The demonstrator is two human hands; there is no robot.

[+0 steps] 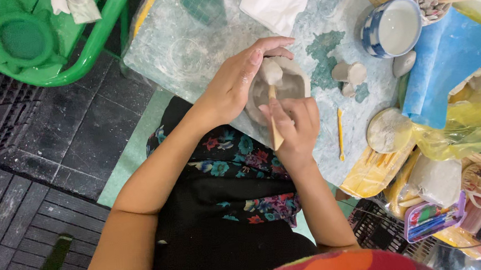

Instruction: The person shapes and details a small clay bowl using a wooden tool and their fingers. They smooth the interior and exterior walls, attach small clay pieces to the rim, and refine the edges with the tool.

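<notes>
**Clay bowl cupped in your left hand, wooden tool in your right**

You sit at a low work board [191, 49] covered in pale, clay-smeared plastic, with dark floor tiles [67, 129] to your left and a green plastic stool [51, 46] beyond them. On the board, a white folded cloth [277, 2] lies at the far edge, a blue-and-white cup [392, 28] stands to the right, a few small clay pieces [349, 75] sit near it, and a thin yellow stick [340, 134] lies just right of your hands. A round clay disc [389, 130] rests on yellow plastic bags [463, 132] at the right, and a blue sheet [447, 61] lies above them.

The grey clay bowl [285, 88] sits on the board's near edge, directly in front of you. Your left hand [237, 82] wraps around its left side, fingers curled over the far rim, holding it. Your right hand [293, 126] is closed around a wooden modelling tool [275, 122], just below the bowl; the tool's tip reaches up into the bowl, where a lump of clay sits on its end
</notes>
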